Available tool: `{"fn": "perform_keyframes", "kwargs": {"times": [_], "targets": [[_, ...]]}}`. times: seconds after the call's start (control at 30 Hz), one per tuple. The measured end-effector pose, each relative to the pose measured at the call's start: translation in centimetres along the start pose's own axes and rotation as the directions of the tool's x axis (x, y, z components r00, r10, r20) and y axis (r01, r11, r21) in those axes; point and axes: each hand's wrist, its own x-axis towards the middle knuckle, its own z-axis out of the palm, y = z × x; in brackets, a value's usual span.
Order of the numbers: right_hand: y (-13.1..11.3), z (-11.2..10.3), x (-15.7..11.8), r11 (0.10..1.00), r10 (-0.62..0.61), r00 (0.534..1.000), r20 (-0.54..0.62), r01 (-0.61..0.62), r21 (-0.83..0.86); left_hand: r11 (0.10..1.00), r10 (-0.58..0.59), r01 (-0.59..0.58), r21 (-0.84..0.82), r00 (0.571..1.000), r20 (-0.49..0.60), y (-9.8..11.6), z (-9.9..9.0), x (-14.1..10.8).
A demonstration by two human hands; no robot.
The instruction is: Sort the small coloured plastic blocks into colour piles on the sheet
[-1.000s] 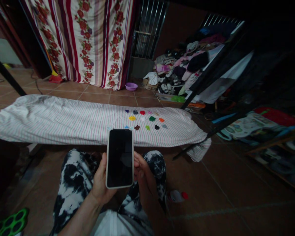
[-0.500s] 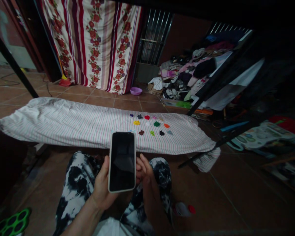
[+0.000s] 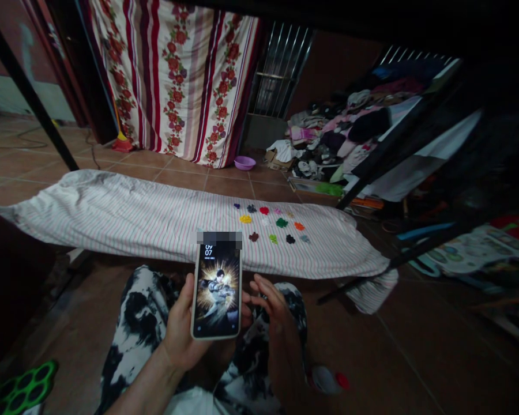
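Observation:
My left hand grips a smartphone in a pale case, held upright above my lap. Its screen is lit, showing a clock reading and a picture of a figure. Just right of the phone is my right hand, fingers stretched out and apart, with nothing visible in it. Beyond the phone, a striped cloth covers a long low surface. Small piles of coloured pieces lie on it in rows, among them a yellow pile, a dark green pile and a brown pile.
A black bar crosses the cloth's right end. On the floor are a purple basin, a heap of clothes, a clear container with a red lid and a green-rimmed item. A flowered curtain hangs behind.
The phone's screen has gone from dark to lit. My right hand has moved a little to the right, away from the phone. The whole view has shifted slightly.

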Motion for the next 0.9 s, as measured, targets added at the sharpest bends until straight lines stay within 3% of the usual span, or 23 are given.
{"fn": "perform_keyframes", "kwargs": {"times": [0.23,0.57,0.9], "targets": [[-1.7,-0.1,-0.7,0.999,0.027,0.999,0.028,-0.028,0.025,1.0,-0.004,0.004,0.015,1.0,0.006,0.1,0.0,0.1],[-0.3,0.0,-1.3,0.999,0.029,0.999,0.02,-0.03,0.045,0.998,-0.012,0.016,0.06,0.998,-0.055,0.8,-0.5,0.3],[0.7,-0.1,-2.0,0.997,0.049,0.997,0.051,-0.052,0.062,0.997,0.002,0.0,0.08,1.0,-0.023,1.7,-0.6,0.6]]}}
